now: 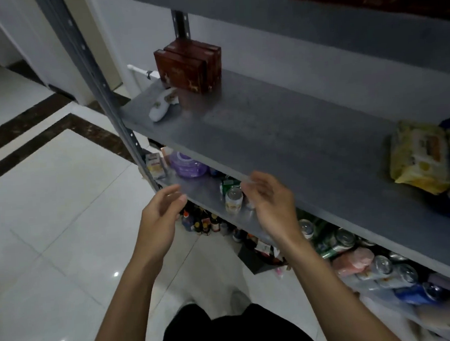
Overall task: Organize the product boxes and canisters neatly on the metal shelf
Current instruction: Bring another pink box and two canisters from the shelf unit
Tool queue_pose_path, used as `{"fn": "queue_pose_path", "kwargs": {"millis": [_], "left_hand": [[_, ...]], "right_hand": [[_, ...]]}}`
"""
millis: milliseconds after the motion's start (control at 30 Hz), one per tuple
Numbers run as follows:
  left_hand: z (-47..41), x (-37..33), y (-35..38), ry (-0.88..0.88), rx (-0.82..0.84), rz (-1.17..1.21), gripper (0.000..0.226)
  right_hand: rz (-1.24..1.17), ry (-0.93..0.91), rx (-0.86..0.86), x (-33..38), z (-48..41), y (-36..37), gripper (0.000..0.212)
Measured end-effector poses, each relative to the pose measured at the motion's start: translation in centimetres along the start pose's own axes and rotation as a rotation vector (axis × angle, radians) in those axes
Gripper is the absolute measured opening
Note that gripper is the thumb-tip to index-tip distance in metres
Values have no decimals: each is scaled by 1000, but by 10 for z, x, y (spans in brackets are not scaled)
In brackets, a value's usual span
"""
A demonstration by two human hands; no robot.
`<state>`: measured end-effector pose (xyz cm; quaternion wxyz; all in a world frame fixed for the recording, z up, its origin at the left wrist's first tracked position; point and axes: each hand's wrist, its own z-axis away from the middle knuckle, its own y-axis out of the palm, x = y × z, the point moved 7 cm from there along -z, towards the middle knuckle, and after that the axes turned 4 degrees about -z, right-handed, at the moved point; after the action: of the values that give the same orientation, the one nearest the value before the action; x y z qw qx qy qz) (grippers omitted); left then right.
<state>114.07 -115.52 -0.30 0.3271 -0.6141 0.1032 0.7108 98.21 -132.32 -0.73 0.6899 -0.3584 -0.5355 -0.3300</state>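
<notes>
No writing can be read: the gold marks on the boxes [186, 67] are blurred, though deer-like figures show on their fronts. There are two dark red boxes, standing upright on edge and pressed together, far beyond the fingertips and to their left, at the back of the grey shelf [282, 130] by its rear post. A white object [162, 108] lies just in front of them.

The left hand [159, 214] and right hand [268, 204] hover before the shelf's front edge, palms facing each other, fingers loosely curled and spread, holding nothing. Between the fingers, lower down, a can [233, 198] stands on the next board.

Beyond the fingers runs a broad bare stretch of shelf. A yellow packet [418, 158] lies far to their right. The front post [91, 62] rises left of the left fingers.
</notes>
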Motion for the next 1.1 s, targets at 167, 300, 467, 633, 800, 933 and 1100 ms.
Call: {"fn": "queue_pose_path", "kwargs": {"millis": [167, 300, 467, 633, 800, 933, 1100], "left_hand": [[-54, -42, 0, 144, 213, -18, 19], [-73, -79, 3, 248, 416, -35, 27], [-64, -142, 11, 402, 568, -3, 26], [-34, -211, 26, 581, 655, -1, 24], [-5, -282, 39, 713, 687, 17, 27], [10, -327, 46, 781, 680, 61, 25], [7, -361, 62, 780, 689, 61, 25]], "right_hand": [[57, -15, -213, 21, 10, 9, 46], [81, -51, -400, 53, 39, 9, 51], [134, -163, -543, 110, 77, 0, 57], [174, -303, -642, 173, 98, -23, 54], [227, -473, -721, 236, 115, -52, 58], [274, -583, -744, 281, 126, -71, 49], [556, -701, -922, 343, 132, -106, 48]]}}
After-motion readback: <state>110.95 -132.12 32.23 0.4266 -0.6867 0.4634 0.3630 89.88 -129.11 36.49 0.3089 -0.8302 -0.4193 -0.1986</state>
